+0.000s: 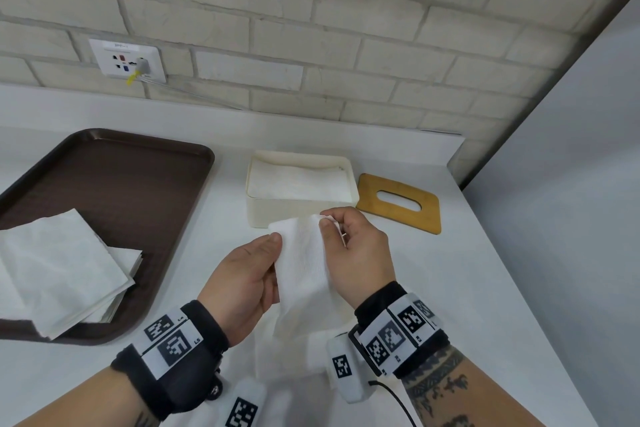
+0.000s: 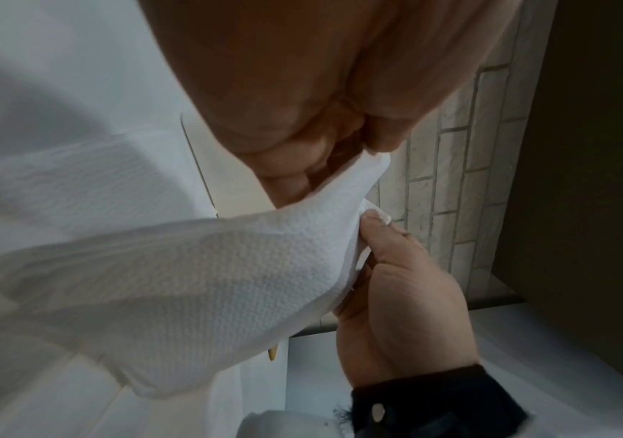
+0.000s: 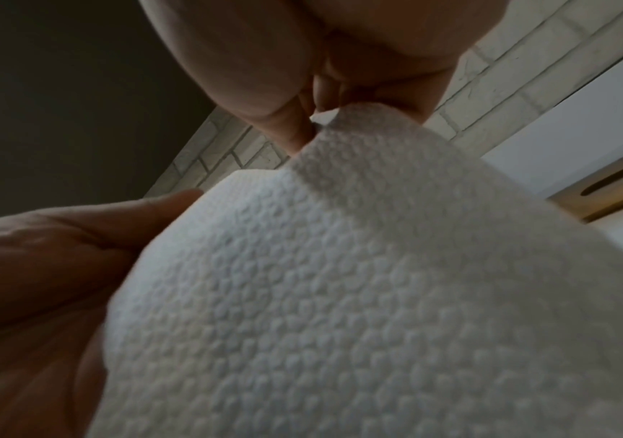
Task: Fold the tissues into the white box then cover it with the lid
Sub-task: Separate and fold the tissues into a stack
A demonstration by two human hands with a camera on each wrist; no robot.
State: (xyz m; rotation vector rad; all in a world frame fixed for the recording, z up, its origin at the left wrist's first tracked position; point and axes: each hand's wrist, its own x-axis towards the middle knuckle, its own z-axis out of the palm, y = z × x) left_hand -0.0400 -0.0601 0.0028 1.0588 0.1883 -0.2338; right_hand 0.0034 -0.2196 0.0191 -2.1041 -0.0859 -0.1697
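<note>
**Both hands hold one tissue in front of the open white box**

From my seat at the head camera, I see the left hand and the right hand sharing a single embossed tissue above the white counter. The left thumb lies on the sheet's left edge with the fingers curled behind it, so that hand grips it. The right hand pinches the upper right corner between thumb and forefinger; the left wrist camera shows that pinch plainly, the thumb tip pressed on the paper. The tissue hangs down from the two grips toward my wrists, its lower part loose and creased.

Just beyond the hands stands the white box, open at the top, with tissues lying flat inside. The wooden lid, with its oval slot, lies flat on the counter just right of the box; I cannot tell whether they touch.

To the left sits a brown tray carrying a stack of tissues, its near corner hanging over the tray's front rim. Behind everything is a pale brick wall with a wall socket.
</note>
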